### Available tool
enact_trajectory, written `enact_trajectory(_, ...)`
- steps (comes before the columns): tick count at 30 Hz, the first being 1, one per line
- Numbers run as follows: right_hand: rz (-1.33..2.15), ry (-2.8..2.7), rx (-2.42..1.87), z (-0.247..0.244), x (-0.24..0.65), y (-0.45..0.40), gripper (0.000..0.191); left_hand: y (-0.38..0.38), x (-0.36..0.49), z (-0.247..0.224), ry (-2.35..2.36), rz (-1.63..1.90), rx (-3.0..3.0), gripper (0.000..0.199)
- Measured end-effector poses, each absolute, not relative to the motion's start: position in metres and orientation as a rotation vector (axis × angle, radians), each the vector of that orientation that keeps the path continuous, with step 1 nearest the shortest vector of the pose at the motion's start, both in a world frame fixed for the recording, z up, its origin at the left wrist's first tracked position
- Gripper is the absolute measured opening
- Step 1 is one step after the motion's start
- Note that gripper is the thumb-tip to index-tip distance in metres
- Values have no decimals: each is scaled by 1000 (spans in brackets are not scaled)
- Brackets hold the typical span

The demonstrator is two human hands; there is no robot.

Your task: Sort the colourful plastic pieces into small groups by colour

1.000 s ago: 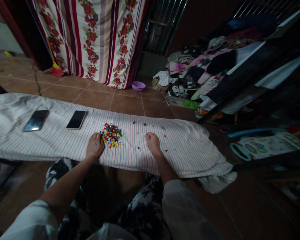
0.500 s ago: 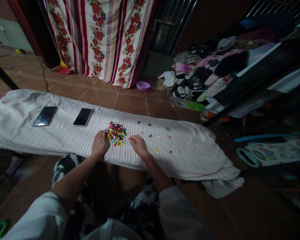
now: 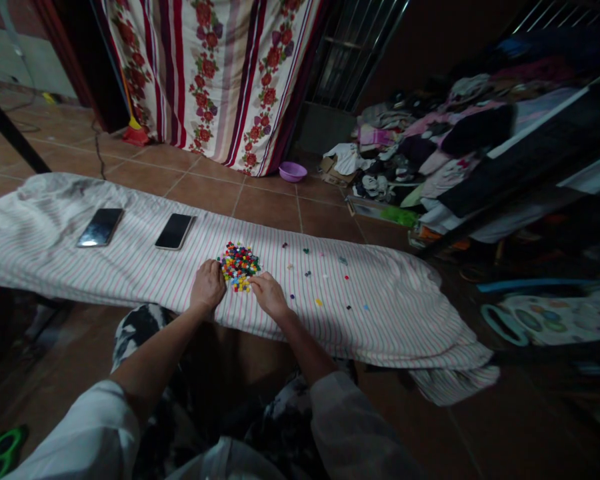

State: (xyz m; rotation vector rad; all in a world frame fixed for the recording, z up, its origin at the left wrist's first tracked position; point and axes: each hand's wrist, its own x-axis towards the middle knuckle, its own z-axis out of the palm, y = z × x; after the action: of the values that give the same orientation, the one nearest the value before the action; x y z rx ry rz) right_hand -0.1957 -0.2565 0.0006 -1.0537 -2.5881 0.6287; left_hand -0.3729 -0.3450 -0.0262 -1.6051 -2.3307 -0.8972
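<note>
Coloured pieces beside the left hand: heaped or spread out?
Heaped: the coloured pieces crowd together in one cluster beside the left hand.

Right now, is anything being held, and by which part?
Cannot be told: right hand and left hand are at the colorful pile; any hold is too small to see.

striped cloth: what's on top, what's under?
On the striped cloth lie two phones, a pile of small colored pieces between the left hand and right hand, and scattered pieces. What it covers underneath can't be seen.
</note>
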Motion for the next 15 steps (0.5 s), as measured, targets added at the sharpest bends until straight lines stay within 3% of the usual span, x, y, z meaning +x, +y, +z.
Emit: enact_trajectory(15,593,-2530,-1118,4,-218,-255,26,-343,-376,-34,-2264,-952,-1605,23)
